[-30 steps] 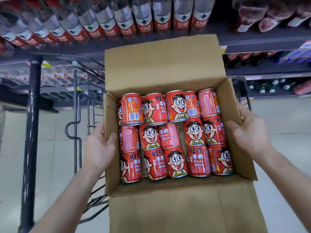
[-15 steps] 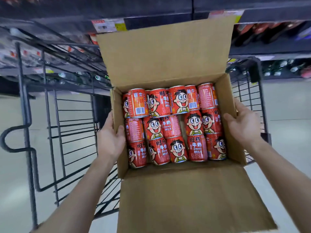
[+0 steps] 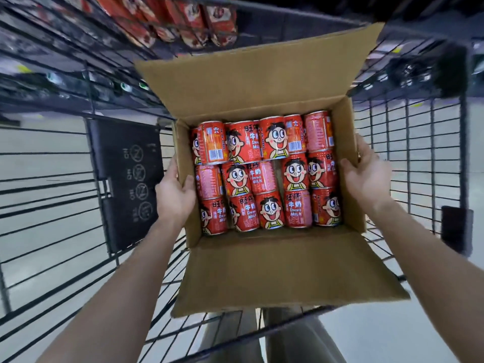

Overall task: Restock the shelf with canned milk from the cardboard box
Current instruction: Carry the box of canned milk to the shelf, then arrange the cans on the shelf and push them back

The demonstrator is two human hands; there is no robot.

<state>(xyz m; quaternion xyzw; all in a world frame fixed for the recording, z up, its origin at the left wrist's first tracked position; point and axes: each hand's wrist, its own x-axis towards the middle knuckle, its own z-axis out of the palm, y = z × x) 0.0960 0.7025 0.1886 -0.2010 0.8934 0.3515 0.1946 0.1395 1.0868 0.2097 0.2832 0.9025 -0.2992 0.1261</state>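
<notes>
Presently: one cardboard box (image 3: 262,271), plain brown corrugated board, matte, both long flaps folded open, held between the sides of a black wire cart (image 3: 52,205). Contents: canned milk (image 3: 264,176), small glossy red cylinders printed with a cartoon face, lying on their sides in three packed rows. Left hand (image 3: 174,197) grips the left wall, thumb hooked inside; right hand (image 3: 366,176) grips the right wall likewise.

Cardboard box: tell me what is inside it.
The cardboard box holds red milk cans lying on their sides in three rows. Anything under this layer, and the box floor, is covered. The left hand and right hand grip its side walls.
</notes>
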